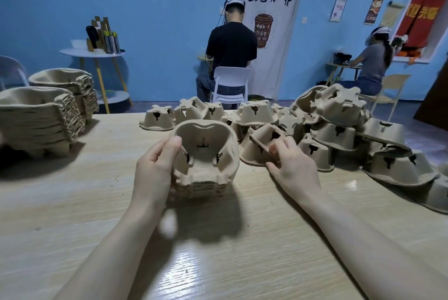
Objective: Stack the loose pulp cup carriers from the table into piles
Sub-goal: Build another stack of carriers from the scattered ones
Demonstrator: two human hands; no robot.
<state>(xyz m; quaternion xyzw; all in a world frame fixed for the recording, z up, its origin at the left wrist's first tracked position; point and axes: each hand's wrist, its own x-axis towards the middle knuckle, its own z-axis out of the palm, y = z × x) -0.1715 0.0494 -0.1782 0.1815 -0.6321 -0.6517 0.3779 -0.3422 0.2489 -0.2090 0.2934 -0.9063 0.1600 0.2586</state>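
Wood-grain table [72, 214], pale, glossy near the front edge. Three groups of pulp carriers on it.

Far left: two finished piles [41, 117], tightly nested, open side up, layered rims showing as ridged edges. The rear pile sits just behind the front one.

Centre: a small stack [204, 159] of nested carriers, open side tilted toward the camera. Nothing inside the top cup well; dark slot cuts show in its walls. Stacked rims visible along the bottom edge.

Right: loose heap [327, 130], most carriers upside down, jumbled and leaning on each other, spreading from centre back to the right edge. Dark keyhole-shaped cutouts on their sides.

Left hand [155, 166]: grasps the small stack at its left side, thumb over the rim, fingers wrapped round the outside. Forearm bare, reaching in from lower left.

Right hand [293, 164]: pinches the rim of one tilted carrier [265, 136] at the near edge of the heap, fingers curled. That carrier rests on others below it. Forearm enters from lower right.

Material: moulded pulp, tan, matte, rough-fibred, rounded corners, flared rims.

Background: blue wall, two seated people facing away, white chair [231, 86], small round table [92, 53] with containers.
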